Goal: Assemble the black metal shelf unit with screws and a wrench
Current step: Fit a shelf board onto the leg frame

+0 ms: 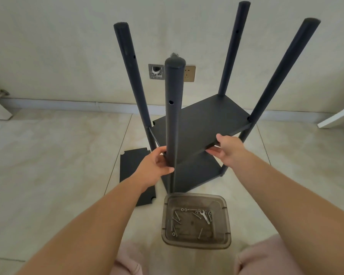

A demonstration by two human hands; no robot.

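The black metal shelf unit stands on the tiled floor with several upright poles and two shelf boards. My left hand [156,165] grips the nearest pole [173,108] at the height of the upper shelf board [199,122]. My right hand [227,150] holds the front edge of that upper board, thumb on top and fingers underneath. The lower board [197,173] sits near the floor. A third loose black board [134,175] lies flat on the floor to the left. A silver wrench [204,216] and several screws [176,221] lie in a smoky plastic tray [196,241] in front of me.
A wall with a skirting board runs behind the unit, carrying a gold socket plate [189,73] and an open wall box [156,71]. A white panel edge [336,116] shows at the right, a door corner with a stopper [2,94] at the left. My knees [266,259] are at the bottom.
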